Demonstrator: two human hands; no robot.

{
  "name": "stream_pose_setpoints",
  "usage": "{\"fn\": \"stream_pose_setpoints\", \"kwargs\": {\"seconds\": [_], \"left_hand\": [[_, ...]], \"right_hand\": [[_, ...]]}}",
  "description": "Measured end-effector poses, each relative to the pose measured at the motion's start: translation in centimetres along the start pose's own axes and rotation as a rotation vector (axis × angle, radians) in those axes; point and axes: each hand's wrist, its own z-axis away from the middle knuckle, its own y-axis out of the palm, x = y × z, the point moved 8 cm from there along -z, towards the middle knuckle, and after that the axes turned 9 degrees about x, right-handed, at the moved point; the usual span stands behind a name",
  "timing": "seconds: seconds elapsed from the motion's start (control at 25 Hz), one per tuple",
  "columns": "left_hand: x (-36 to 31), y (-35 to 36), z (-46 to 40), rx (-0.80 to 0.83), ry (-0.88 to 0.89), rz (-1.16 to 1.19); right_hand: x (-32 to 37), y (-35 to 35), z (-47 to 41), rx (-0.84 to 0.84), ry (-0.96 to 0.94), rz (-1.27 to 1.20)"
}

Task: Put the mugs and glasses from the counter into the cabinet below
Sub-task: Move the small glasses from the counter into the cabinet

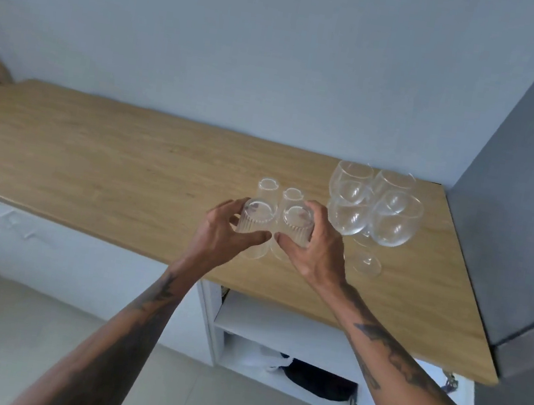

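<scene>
On the wooden counter [110, 159] stand several clear ribbed tumblers, upside down. My left hand [220, 233] is wrapped around the near left tumbler [255, 221]. My right hand [316, 247] grips the near right tumbler [296, 225]. Two more tumblers stand just behind them: one on the left [266, 189], one on the right [292, 196]. Several stemmed wine glasses [393, 220] cluster to the right near the counter's corner. Below the counter's front edge the cabinet [275, 327] is open, showing a white shelf.
A grey tall appliance or panel [526, 204] rises at the right, close to the wine glasses. Dark and white items [304, 369] lie on the cabinet's lower shelf. A pale wall stands behind the counter. White closed cabinet fronts [47, 240] run to the left.
</scene>
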Motion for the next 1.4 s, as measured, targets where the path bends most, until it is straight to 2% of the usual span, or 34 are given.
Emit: {"fn": "stream_pose_setpoints", "kwargs": {"seconds": [0.16, 0.32, 0.6, 0.76, 1.0, 1.16, 1.4], "left_hand": [[-1.9, 0.8, 7.1, -0.047, -0.037, 0.018], [-0.4, 2.6, 12.8, -0.061, -0.107, 0.012], [11.3, 11.3, 18.2, -0.013, -0.254, 0.078], [20.0, 16.6, 15.0, 0.019, -0.253, 0.047], [29.6, 23.4, 3.4, 0.042, -0.169, 0.027], [32.5, 26.0, -4.0, -0.017, -0.095, -0.042], [35.1, 28.8, -8.1, 0.121, -0.120, 0.038]], "right_hand": [[1.2, -1.5, 5.6, 0.050, -0.051, -0.025], [0.5, -0.7, 11.2, 0.062, -0.014, -0.056], [-9.4, 8.4, 18.7, 0.158, 0.146, -0.095], [-17.2, 15.2, 17.9, 0.161, 0.197, -0.072], [-29.1, 23.2, 10.3, 0.079, 0.307, -0.027], [-34.3, 26.9, 5.0, 0.025, 0.332, -0.046], [-37.6, 28.9, 3.4, 0.062, 0.366, -0.017]]}}
